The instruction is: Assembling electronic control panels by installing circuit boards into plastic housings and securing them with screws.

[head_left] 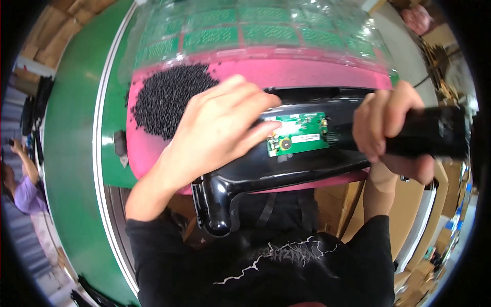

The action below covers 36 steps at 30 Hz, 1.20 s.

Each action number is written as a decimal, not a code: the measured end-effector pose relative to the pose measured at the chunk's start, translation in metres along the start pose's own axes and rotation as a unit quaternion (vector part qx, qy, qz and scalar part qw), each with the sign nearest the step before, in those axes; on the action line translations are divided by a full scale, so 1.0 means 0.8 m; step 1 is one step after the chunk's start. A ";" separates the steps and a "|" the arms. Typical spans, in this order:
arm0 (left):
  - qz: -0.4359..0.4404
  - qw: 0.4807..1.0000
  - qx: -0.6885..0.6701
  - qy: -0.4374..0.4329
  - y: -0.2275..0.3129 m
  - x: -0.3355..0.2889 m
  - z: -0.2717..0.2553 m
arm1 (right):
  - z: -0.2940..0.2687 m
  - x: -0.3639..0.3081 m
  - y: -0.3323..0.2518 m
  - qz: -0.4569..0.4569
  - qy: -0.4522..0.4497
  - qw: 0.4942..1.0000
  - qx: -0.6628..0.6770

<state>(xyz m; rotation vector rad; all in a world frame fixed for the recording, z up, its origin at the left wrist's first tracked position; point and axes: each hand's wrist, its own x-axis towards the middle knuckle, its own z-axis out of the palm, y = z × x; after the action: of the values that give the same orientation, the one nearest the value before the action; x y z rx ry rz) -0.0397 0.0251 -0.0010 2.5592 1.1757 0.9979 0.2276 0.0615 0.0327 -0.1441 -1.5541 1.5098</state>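
Observation:
A glossy black plastic housing (255, 171) lies across a pink mat in front of me, with a rounded arm at its lower left. On it sits a green circuit board (307, 140) with a round dark part and a white label. My left hand (220, 123) rests over the housing's left end. Its thumb touches the board's left edge, and the forefinger lies apart from the thumb on the housing. To the right of the board, my right hand (391, 125) is closed around a black cylindrical tool (434, 130), perhaps a power screwdriver. Its tip is unclear.
Many small black pieces (171, 97) are heaped on the pink mat (307, 71), left of the housing. Clear plastic trays (245, 30) with green boards stand along the far side. A green work surface (76, 133) extends left, where another person (28, 192) is. Cardboard (394, 204) lies at right.

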 end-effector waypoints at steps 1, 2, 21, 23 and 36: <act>0.010 0.999 0.030 0.028 0.000 0.006 -0.003 | 0.003 -0.003 -0.006 0.019 0.031 0.999 -0.019; -0.001 0.998 0.051 0.034 -0.002 0.010 -0.001 | 0.004 -0.003 -0.013 0.038 0.043 0.998 -0.019; -0.062 0.976 0.171 -0.117 0.003 0.052 0.035 | -0.165 -0.054 -0.092 0.106 0.529 0.840 -0.065; -0.160 0.962 0.165 -0.145 -0.007 0.033 0.012 | -0.189 -0.081 -0.124 0.060 0.509 0.829 -0.225; -0.297 0.854 0.208 0.373 -0.076 -0.238 -0.140 | -0.413 -0.560 -0.200 0.429 0.592 0.217 -0.647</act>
<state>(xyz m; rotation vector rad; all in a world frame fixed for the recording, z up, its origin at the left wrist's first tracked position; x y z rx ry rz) -0.2375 -0.0852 -0.0356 1.7697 2.4088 1.7470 0.7768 -0.0272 -0.1298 -2.6930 -0.6626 -0.3139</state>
